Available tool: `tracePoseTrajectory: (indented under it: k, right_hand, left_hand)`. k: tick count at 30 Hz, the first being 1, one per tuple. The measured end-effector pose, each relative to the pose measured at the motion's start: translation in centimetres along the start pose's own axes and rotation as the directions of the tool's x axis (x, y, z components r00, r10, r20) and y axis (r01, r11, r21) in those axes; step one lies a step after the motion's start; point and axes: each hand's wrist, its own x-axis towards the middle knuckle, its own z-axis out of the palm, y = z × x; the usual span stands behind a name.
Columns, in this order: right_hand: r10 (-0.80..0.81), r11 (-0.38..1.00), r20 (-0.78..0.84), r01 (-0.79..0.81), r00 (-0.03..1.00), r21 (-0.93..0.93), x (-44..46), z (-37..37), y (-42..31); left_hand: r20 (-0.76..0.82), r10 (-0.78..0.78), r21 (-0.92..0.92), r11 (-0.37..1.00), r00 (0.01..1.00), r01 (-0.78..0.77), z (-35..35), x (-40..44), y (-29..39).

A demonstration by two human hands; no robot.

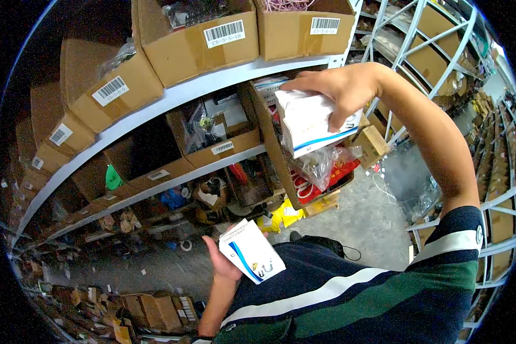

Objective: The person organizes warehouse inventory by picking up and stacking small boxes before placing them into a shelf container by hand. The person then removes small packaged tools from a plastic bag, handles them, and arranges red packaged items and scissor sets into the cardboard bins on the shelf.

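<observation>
My left hand (223,259) is closed around a small white box (252,252) with a blue stripe and a printed picture, held low in front of my shirt. Up at the shelf, my right hand (347,94) grips a similar white box (315,123) from above, thumb on its near face and fingers over the top edge. That box is tilted above an open cardboard bin (278,152) pulled out past the shelf edge. Inside the bin lie clear plastic bags (321,166) and a red package (347,172). Part of another white box (269,86) shows behind.
Barcode-labelled cardboard bins (223,43) line the shelf above, along a white shelf beam (195,86). Yellow bags (286,215) lie low beneath the pulled-out bin. Metal racking (424,46) stands to the right across the grey floor (361,229). More cartons (155,312) are at lower left.
</observation>
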Motion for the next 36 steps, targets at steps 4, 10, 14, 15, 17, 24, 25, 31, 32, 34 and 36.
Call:
tracePoseTrajectory:
  k: [4,10,14,15,17,24,25,31,32,34,36]
  right_hand:
    - [-0.049,0.994,0.080,0.057,0.996,-0.097,0.4,-0.7,-0.6]
    - [-0.021,0.977,0.227,0.068,0.974,-0.202,4.7,0.0,1.8]
    - [0.029,0.999,0.306,-0.016,0.952,-0.047,7.7,0.7,4.4]
    - [0.042,0.993,0.297,-0.008,0.954,-0.114,8.4,0.7,4.8]
    - [0.090,0.993,0.319,-0.061,0.944,-0.098,9.6,0.9,5.6]
    - [0.323,0.946,0.435,-0.278,0.840,-0.164,15.0,3.1,10.4]
    - [0.345,0.938,0.440,-0.307,0.829,-0.158,14.9,3.1,10.0]
    - [0.315,0.868,0.130,-0.230,0.940,-0.441,15.6,2.9,8.9]
    - [0.283,0.814,0.093,-0.187,0.955,-0.551,14.4,2.0,7.2]
    - [0.213,0.847,0.062,-0.153,0.975,-0.509,13.8,2.8,7.4]
    - [0.147,0.875,0.020,-0.121,0.989,-0.469,12.5,3.7,6.7]
  left_hand:
    - [-0.117,-0.012,-0.082,0.997,0.993,0.002,0.5,-0.1,-0.1]
    - [-0.010,-0.041,-0.008,0.999,0.999,0.041,0.1,0.0,0.3]
    - [-0.076,-0.018,0.004,1.000,0.997,0.019,0.6,-0.3,0.1]
    - [-0.068,-0.019,-0.002,1.000,0.998,0.018,0.7,-0.4,0.1]
    - [-0.063,-0.020,-0.004,1.000,0.998,0.020,0.7,-0.5,0.0]
    - [-0.144,-0.022,-0.009,1.000,0.989,0.021,1.6,-0.3,0.0]
    - [-0.159,-0.014,-0.005,1.000,0.987,0.013,1.7,-0.1,0.0]
    - [-0.136,-0.030,0.006,0.999,0.990,0.031,1.7,0.1,0.2]
    - [-0.139,-0.035,0.003,0.999,0.990,0.036,1.6,0.2,0.2]
    - [-0.124,-0.026,-0.030,0.999,0.992,0.022,1.4,0.0,0.0]
    - [-0.098,-0.037,-0.024,0.999,0.994,0.035,1.1,-0.1,0.0]
